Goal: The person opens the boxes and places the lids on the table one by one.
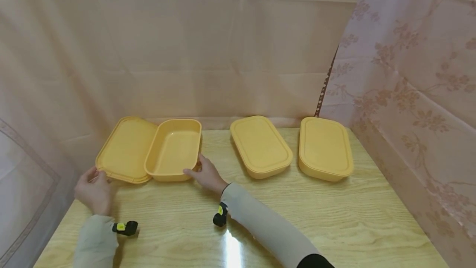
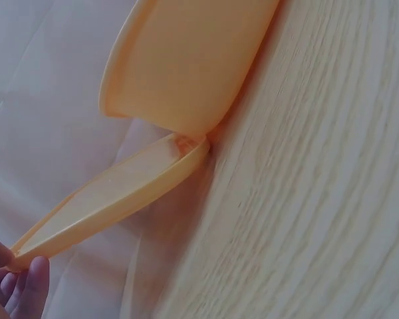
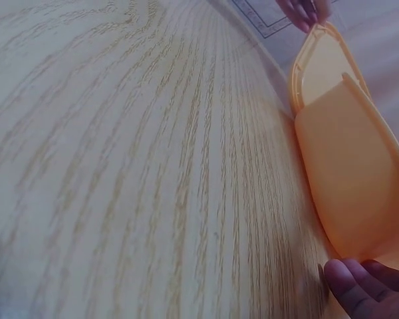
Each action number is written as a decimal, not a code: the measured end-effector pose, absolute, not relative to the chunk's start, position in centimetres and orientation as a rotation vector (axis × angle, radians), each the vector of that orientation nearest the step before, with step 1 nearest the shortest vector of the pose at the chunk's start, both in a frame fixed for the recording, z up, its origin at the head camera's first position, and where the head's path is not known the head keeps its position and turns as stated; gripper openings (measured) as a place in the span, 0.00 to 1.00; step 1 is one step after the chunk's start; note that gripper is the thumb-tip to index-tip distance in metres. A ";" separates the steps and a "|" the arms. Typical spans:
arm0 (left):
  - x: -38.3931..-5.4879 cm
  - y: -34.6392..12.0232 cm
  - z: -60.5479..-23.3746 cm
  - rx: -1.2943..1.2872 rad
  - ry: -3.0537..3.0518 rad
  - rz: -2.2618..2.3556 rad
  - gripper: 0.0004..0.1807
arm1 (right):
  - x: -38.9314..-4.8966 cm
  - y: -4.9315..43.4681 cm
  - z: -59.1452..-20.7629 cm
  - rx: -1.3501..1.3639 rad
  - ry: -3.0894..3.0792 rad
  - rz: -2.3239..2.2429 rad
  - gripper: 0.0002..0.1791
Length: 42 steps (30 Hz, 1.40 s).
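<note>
My left hand (image 1: pixel 94 191) pinches the near left corner of a yellow lid (image 1: pixel 128 148) between thumb and fingers. That corner is raised, so the lid slants down toward the table, as the left wrist view shows. Beside it stands an uncovered yellow food container (image 1: pixel 174 148), which overlaps the lid's right edge. My right hand (image 1: pixel 208 177) grips this container at its near right corner, thumb along the front wall and fingers at the right side. In the right wrist view, fingertips (image 3: pixel 342 276) lie against the container's wall close to the tabletop.
Two more yellow containers, with lids on, stand to the right: a slanted one (image 1: pixel 261 146) and one (image 1: pixel 326 148) near the table's right edge. Curtains hang behind and at both sides of the wooden table (image 1: pixel 334 222).
</note>
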<state>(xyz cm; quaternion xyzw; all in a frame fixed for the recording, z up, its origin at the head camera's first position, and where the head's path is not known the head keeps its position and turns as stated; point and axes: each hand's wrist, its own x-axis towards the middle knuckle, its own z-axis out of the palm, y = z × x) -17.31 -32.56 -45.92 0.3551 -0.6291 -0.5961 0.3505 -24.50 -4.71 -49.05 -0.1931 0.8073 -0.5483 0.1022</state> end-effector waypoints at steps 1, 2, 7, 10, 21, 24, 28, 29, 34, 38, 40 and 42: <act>-17.3 -32.7 -46.0 0.919 -1.617 -1.557 0.21 | -24.4 -4.7 -49.0 -0.569 2.383 -1.615 0.27; -17.3 -32.8 -46.1 0.921 -1.602 -1.571 0.21 | -24.4 -4.7 -49.0 -0.572 2.381 -1.614 0.27; -17.1 -33.0 -46.1 0.984 -1.602 -1.600 0.21 | -24.4 -4.6 -49.0 -0.572 2.392 -1.597 0.26; -17.1 -33.4 -46.2 1.011 -1.608 -1.610 0.21 | -24.4 -4.7 -49.1 -0.548 2.409 -1.583 0.25; -16.9 -34.4 -47.1 1.089 -1.544 -1.725 0.24 | -24.3 -4.8 -49.1 -0.537 2.426 -1.572 0.25; -16.9 -34.4 -47.2 1.102 -1.502 -1.786 0.24 | -24.3 -4.8 -49.1 -0.546 2.422 -1.580 0.26; -16.7 -34.4 -47.1 1.110 -1.467 -1.842 0.24 | -24.3 -4.7 -49.1 -0.549 2.424 -1.574 0.27; -16.7 -34.4 -47.1 1.109 -1.462 -1.857 0.25 | -24.3 -4.7 -49.1 -0.548 2.424 -1.572 0.28; -16.6 -34.6 -47.0 1.119 -1.456 -1.893 0.25 | -24.5 -4.7 -49.2 -0.554 2.420 -1.570 0.29; -16.8 -34.9 -47.1 1.126 -1.438 -1.933 0.27 | -24.5 -4.6 -49.2 -0.555 2.413 -1.578 0.29; -16.8 -35.1 -47.2 1.146 -1.464 -1.933 0.30 | -24.5 -4.6 -49.2 -0.554 2.409 -1.584 0.28; -16.8 -35.3 -47.4 1.174 -1.523 -1.911 0.32 | -24.4 -4.7 -49.2 -0.552 2.409 -1.585 0.28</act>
